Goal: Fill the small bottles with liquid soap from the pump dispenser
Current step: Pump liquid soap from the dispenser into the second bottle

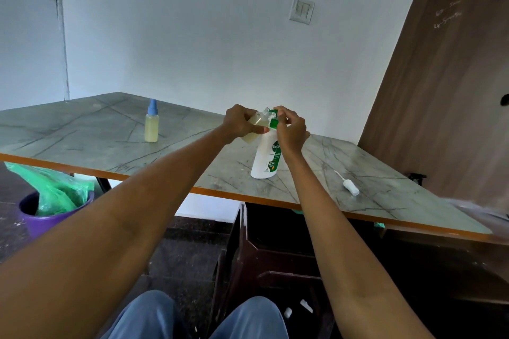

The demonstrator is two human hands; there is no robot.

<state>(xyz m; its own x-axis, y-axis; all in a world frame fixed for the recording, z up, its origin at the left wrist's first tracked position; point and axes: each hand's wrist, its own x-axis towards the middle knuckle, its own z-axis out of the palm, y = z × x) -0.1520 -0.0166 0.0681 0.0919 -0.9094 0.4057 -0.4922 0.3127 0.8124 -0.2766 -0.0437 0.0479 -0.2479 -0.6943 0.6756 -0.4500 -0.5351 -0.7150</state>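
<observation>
Now the left hand (240, 121) grips a small clear bottle (254, 126) tilted, its mouth pointing up and right at the green pump nozzle (272, 118). Right hand (290, 129) curls over the pump of the white Dettol dispenser (266, 158), upright on the marble-pattern table (82, 129). A blue-capped filled spray bottle (151, 121) stands well left.

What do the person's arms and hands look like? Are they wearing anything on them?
Both arms are bare all the way up, with no sleeves showing. The left hand and right hand have no gloves, and I see no rings, watch or bracelets. Down at the bottom, the person's knees are covered in blue trousers.
</observation>
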